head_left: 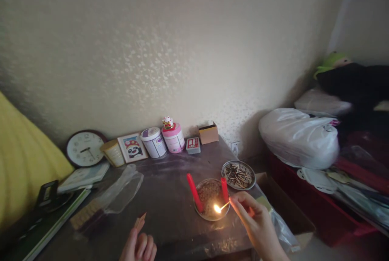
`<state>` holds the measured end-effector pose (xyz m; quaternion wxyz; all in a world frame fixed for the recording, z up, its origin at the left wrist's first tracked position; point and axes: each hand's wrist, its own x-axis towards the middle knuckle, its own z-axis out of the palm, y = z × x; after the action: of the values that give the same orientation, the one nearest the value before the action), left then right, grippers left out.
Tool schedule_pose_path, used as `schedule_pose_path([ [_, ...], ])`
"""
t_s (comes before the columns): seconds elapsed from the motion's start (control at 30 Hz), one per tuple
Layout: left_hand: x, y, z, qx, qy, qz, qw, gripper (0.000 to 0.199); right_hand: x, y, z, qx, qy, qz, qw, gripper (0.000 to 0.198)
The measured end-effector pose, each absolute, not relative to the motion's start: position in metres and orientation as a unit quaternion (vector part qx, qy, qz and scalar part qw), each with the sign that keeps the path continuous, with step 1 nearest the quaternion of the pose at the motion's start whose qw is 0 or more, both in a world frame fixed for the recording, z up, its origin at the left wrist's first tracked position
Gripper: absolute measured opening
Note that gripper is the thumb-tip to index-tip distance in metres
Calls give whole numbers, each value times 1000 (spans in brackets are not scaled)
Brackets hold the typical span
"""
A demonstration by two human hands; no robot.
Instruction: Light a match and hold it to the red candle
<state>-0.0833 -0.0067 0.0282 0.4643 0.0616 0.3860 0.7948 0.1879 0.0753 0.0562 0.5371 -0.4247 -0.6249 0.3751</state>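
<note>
My right hand [253, 216] pinches a burning match [225, 205] between thumb and fingertips, its flame pointing left over the front of a round metal plate [212, 217]. Two red candles stand on that plate: a taller one [194, 193] leaning at the left, and a shorter one [224, 189] at the right, close to my fingers. Neither candle shows a flame. At the lower middle, my left hand [139, 244] is closed round a small brown matchbox [140, 222], of which only a corner shows.
A dish of used matches [238, 175] sits behind my right hand. Along the wall stand a clock [85, 148], a panda picture [133, 147], two canisters [154, 142] and an open small box [208, 133]. Plastic-wrapped packs [88, 214] lie left; an open carton [285, 204] is right.
</note>
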Motion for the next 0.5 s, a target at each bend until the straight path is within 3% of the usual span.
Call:
schedule_pose_path([
  [0.5,-86,-6,26,50,405,777,479,48,191,77,61,-386,-717,264,517,21],
])
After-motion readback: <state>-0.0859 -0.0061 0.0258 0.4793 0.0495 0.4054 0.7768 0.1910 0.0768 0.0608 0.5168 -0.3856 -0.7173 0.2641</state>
